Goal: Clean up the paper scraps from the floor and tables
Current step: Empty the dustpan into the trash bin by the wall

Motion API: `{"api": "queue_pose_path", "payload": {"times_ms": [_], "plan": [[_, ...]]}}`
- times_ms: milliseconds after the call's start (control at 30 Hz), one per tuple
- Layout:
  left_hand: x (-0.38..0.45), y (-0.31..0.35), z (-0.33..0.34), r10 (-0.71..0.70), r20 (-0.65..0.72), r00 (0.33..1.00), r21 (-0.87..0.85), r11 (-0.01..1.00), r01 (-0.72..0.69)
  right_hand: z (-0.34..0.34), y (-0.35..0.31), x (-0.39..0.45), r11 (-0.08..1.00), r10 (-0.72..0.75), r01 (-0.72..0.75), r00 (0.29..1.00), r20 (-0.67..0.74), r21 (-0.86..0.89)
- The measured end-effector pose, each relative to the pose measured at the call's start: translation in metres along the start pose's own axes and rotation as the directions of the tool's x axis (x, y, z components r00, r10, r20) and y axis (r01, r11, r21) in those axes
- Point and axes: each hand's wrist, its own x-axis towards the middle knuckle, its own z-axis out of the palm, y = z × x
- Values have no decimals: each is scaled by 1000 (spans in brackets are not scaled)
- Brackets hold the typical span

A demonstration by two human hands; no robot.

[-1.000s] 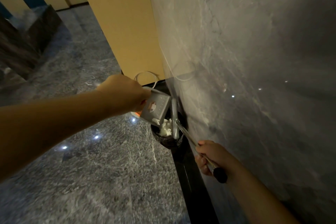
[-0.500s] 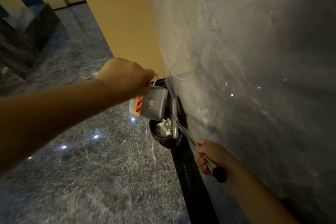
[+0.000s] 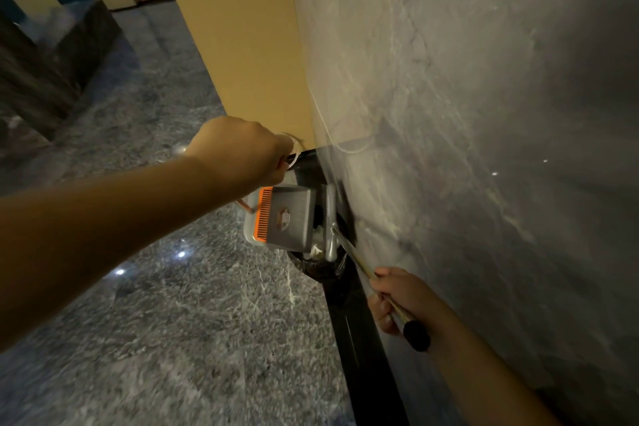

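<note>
A: Where do the paper scraps [image 3: 316,245] stand now?

B: A white clump of them lies inside the dark-lined bin [image 3: 318,270], which sits on the floor [image 3: 173,322] right against the foot of the grey marble wall [image 3: 449,149]. The grey dustpan [image 3: 283,218] with its orange comb edge hangs tipped over the bin's mouth, so I judge this load is being dumped or is just out.

A: And the hands?

B: The left hand [image 3: 242,152] is clenched round the top of the dustpan's handle; a thin white loop shows at its knuckles. The right hand [image 3: 397,301] grasps the long handle of a broom [image 3: 330,221], near its black end cap. The broom's head stands on edge between the dustpan and the wall, over the bin.

A: So is the job nearly finished?

B: This batch, yes, as far as I can judge. The stretch of floor in view shows no scraps I can make out, only bright reflected spots. A small pale fleck lies at the far left edge beside a dark block; too blurred to name. No tables are in view, so I cannot say what is left there.
</note>
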Motion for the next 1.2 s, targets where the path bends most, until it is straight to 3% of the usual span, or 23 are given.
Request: {"api": "queue_pose_path", "payload": {"times_ms": [67, 200, 467, 667, 833, 1033, 1200], "plan": [[-5, -3, -1, -38, -25, 999, 5, 999, 38, 3, 1, 0, 998, -29, 29, 999, -13, -57], [-21, -12, -5, -116, -45, 992, -35, 993, 115, 9, 2, -2, 1000, -25, 25, 1000, -15, -1], [-83, -11, -11, -334, -44, 942, -109, 939, 328, 29, 7, -16, 969, -83, 103, 991, 101, -223], [-157, -4, -14, -522, -24, 852, -191, 839, 509, 50, 26, -28, 959, 1, 53, 982, 190, -279], [-231, 22, -16, -690, 53, 721, -196, 701, 685, 65, 49, -34, 916, 153, -18, 939, 308, -401], [-318, 41, -9, -846, 129, 516, -141, 500, 855, 90, 96, -34, 795, 317, -63, 891, 325, -603], [-402, 51, 3, -928, 192, 319, -137, 296, 945, 140, 162, -24, 605, 350, 72, 870, 346, -793]]}}
